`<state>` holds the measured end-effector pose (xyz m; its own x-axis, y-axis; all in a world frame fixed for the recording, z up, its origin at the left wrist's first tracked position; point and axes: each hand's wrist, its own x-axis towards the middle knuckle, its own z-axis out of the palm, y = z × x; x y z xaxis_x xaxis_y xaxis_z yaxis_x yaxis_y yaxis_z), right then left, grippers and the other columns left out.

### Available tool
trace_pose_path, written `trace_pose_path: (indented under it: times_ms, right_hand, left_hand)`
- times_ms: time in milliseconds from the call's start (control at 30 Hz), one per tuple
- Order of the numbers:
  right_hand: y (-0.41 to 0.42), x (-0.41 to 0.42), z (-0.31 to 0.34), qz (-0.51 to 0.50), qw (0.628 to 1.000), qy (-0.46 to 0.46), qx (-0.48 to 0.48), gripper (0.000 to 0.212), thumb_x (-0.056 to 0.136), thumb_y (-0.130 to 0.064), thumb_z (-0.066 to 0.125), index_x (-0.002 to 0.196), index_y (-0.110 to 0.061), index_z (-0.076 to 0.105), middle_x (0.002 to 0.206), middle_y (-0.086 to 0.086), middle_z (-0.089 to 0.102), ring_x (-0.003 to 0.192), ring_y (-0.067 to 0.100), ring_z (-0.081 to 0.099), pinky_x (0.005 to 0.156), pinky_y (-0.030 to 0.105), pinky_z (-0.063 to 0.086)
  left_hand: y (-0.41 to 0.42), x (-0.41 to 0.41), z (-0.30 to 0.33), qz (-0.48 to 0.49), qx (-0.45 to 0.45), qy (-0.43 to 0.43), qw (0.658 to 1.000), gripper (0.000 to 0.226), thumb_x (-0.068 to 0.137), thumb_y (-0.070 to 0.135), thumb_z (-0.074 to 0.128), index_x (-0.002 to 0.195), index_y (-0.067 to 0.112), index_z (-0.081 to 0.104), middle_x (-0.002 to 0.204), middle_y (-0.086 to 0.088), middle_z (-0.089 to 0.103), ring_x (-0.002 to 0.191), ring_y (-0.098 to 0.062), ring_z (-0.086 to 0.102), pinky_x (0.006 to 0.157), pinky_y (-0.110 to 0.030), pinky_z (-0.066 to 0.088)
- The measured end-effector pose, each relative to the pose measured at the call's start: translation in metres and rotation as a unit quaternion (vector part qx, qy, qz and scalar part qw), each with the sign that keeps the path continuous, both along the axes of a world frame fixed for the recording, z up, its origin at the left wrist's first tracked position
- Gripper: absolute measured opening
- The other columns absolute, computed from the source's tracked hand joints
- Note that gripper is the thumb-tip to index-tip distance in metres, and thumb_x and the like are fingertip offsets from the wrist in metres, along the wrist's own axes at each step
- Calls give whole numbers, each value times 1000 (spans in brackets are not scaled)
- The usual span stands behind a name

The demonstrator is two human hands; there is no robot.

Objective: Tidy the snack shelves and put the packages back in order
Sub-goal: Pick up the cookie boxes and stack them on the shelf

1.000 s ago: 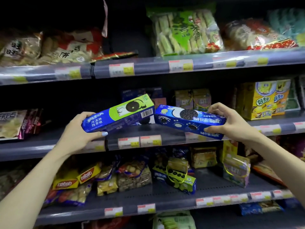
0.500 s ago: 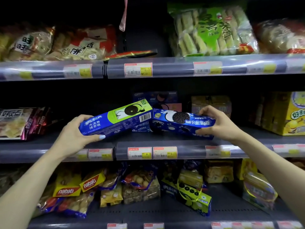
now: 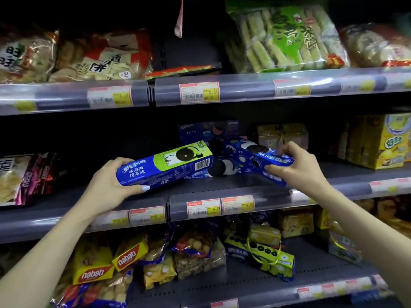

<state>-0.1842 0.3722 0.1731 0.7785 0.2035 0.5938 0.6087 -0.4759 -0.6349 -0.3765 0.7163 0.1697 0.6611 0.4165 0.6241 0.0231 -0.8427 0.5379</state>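
My left hand grips the near end of a long blue and green cookie box, held tilted just above the middle shelf. A dark blue cookie box with white cream swirls is held at its right end by my right hand, its far end lying low on the shelf among other blue cookie boxes at the back. The two boxes nearly meet in the middle of the shelf.
Yellow boxes stand at the right of the middle shelf, brownish packs behind my right hand, snack bags at the left. Large rice cracker bags fill the top shelf. Below lie Nabati packs, biscuit bags and a bundled cookie pack.
Both hands have pushed their boxes further in over the middle shelf. The dark blue box has dropped lower onto the shelf. The view has moved closer to the shelf.
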Motion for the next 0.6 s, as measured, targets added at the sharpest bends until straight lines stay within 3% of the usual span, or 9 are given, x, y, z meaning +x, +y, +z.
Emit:
trace_pose_path:
  times_ms: [167,367,500,600]
  right_hand:
    - [27,-20,-2,-51,993,6,-110,39,82,-36,70,109,-21,46,117,12,53,109,29,49,81,35,42]
    - [69,-42,2,-59,980,28,-187,63,89,-51,57,129,-8,35,131,22,40,119,40,40,96,42,36]
    - [69,-47,18,52,967,175,-179,98,77,-66,61,149,-16,17,151,17,27,134,34,36,108,44,36]
    - [58,-44,28,191,931,291,-113,96,77,-54,69,152,-28,15,150,5,38,127,22,50,108,41,40]
  left_hand:
    - [11,10,1,-12,19,15,1000,75,59,28,87,123,14,50,111,0,51,102,-16,52,76,-30,47]
    - [22,18,-3,-11,33,17,999,73,59,26,89,121,11,53,108,-6,54,96,-18,53,76,-31,43]
    - [27,20,-6,-20,32,21,999,73,59,26,89,121,11,53,106,-3,53,97,-17,52,76,-30,43]
    - [31,20,-7,-22,26,22,999,72,60,26,88,121,12,53,106,-3,53,97,-17,52,76,-30,43]
